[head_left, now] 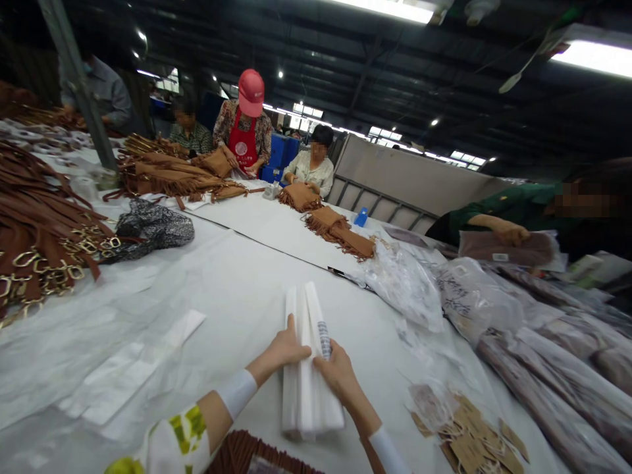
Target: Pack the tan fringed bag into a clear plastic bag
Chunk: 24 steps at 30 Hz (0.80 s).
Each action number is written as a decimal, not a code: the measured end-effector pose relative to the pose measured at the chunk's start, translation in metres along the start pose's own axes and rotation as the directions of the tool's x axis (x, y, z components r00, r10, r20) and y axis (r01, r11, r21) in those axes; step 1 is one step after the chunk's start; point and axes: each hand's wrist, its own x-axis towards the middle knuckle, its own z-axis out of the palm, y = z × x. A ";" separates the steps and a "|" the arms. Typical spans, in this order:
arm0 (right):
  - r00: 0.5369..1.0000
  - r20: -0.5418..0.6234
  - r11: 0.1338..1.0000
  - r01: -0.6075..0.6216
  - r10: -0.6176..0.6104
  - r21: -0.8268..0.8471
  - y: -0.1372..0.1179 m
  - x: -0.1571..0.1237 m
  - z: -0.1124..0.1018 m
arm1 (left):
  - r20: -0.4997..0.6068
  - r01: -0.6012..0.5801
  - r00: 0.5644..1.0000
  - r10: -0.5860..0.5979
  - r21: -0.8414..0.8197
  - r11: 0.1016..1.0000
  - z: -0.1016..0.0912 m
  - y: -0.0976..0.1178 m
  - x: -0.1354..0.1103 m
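Note:
A long white folded packet, with dark print along its upper right side, stands out over the white table in front of me. My left hand grips its left side, thumb across the front and index finger pointing up along it. From the right, my right hand closes round the other edge, its thumb near the middle fold. The fingers behind the packet are hidden. Close below it lies a brown fringed piece, partly cut off by the frame's bottom edge.
Brown straps with gold buckles and a dark crumpled bag lie left. Clear plastic and white strips spread nearby. Tan tags and wrapped goods lie right. Several people work around the table beside brown fringed pieces.

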 end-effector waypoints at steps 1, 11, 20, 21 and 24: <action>1.000 -0.002 1.000 0.019 -0.019 -0.010 -0.004 -0.002 0.000 | 0.021 0.000 1.000 0.000 -0.029 1.000 -0.001 0.003 -0.001; 0.966 0.180 0.944 0.126 -0.187 0.306 -0.074 -0.020 -0.024 | 0.096 0.046 0.995 0.021 -0.648 0.760 -0.054 -0.018 -0.019; 0.897 0.433 0.860 -0.150 -0.090 0.489 -0.023 0.017 -0.036 | 0.109 0.115 0.993 -0.045 -0.807 0.580 -0.063 -0.054 -0.061; 0.892 0.446 0.870 -0.157 -0.079 0.468 -0.013 0.021 -0.032 | 0.051 0.090 0.996 -0.078 -0.752 0.653 -0.058 -0.056 -0.060; 0.903 0.429 0.939 -0.131 -0.020 0.319 0.011 0.032 -0.020 | -0.136 0.048 0.980 -0.147 -0.551 0.833 -0.048 -0.063 -0.057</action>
